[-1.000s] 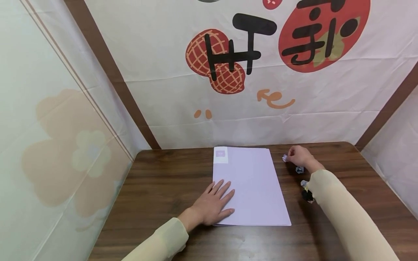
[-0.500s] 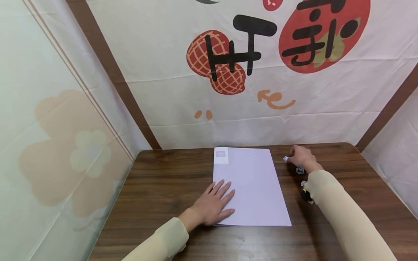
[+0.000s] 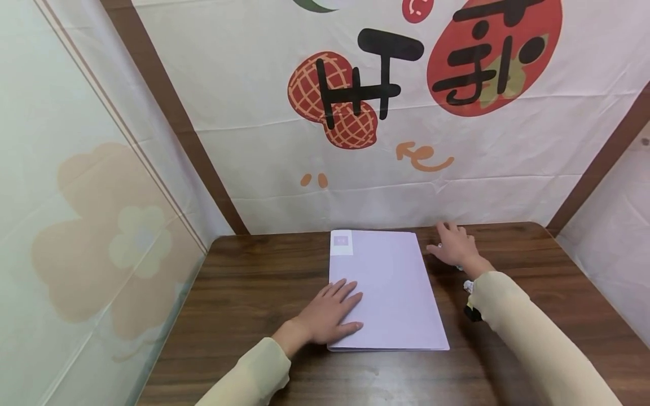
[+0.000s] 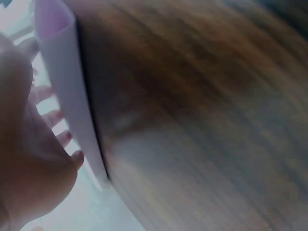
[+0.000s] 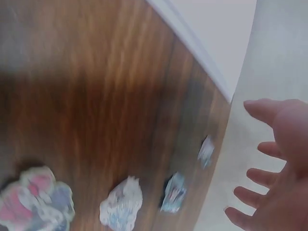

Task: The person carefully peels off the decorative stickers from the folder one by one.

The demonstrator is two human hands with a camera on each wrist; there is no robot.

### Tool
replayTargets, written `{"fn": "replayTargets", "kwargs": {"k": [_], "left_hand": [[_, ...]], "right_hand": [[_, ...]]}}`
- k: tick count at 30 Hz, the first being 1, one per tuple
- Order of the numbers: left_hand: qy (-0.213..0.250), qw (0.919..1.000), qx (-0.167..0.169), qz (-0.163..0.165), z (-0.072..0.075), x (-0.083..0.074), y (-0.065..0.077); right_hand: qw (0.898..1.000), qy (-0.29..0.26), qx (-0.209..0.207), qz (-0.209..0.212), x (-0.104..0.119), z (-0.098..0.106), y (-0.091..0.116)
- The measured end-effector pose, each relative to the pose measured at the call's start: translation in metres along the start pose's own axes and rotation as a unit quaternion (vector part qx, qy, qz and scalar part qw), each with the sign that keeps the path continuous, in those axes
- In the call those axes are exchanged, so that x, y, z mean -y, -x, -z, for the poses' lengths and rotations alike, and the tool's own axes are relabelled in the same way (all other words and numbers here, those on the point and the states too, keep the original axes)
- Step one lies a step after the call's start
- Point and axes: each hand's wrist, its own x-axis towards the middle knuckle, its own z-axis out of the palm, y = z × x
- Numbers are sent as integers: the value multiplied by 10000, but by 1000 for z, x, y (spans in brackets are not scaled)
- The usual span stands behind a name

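A lilac file folder [image 3: 391,287] with a white label at its far left corner lies on the wooden table. My left hand [image 3: 327,316] rests on its near left part, fingers spread. In the left wrist view the folder [image 4: 72,82] shows its edge beside the hand. Past the folder's far right side is my right hand [image 3: 454,245], fingers apart and holding nothing. Below it in the right wrist view lie small crumpled pieces: a pale one [image 5: 206,151], a bluish one [image 5: 174,193] and a whitish one [image 5: 122,204]. Their material is unclear.
A pink and purple cartoon-like piece [image 5: 38,199] lies in line with the crumpled bits. A dark item [image 3: 472,313] is partly covered by my right sleeve [image 3: 533,327]. Printed cloth [image 3: 264,152] hangs behind the table [image 3: 244,282] and along its sides.
My right hand has let go of the small crumpled piece it pinched, spread its fingers and shifted slightly left. The left hand stays on the folder. The head view has shifted a little.
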Motion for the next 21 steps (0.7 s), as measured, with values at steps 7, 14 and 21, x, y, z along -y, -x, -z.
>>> {"fn": "replayTargets", "kwargs": {"k": [7,14,21], "left_hand": [[915,9938,-581,257,21,6,-6],[1438,9778,-1145,1010,33,22,-22],[2269,9488,-1247,1808,39,34,-37]], "right_hand": [[9959,128,-197,876,38,-14,19],[9853,260,-368,1649,72,-34,40],[9774,277,-4,2096,96,-54,63]]}}
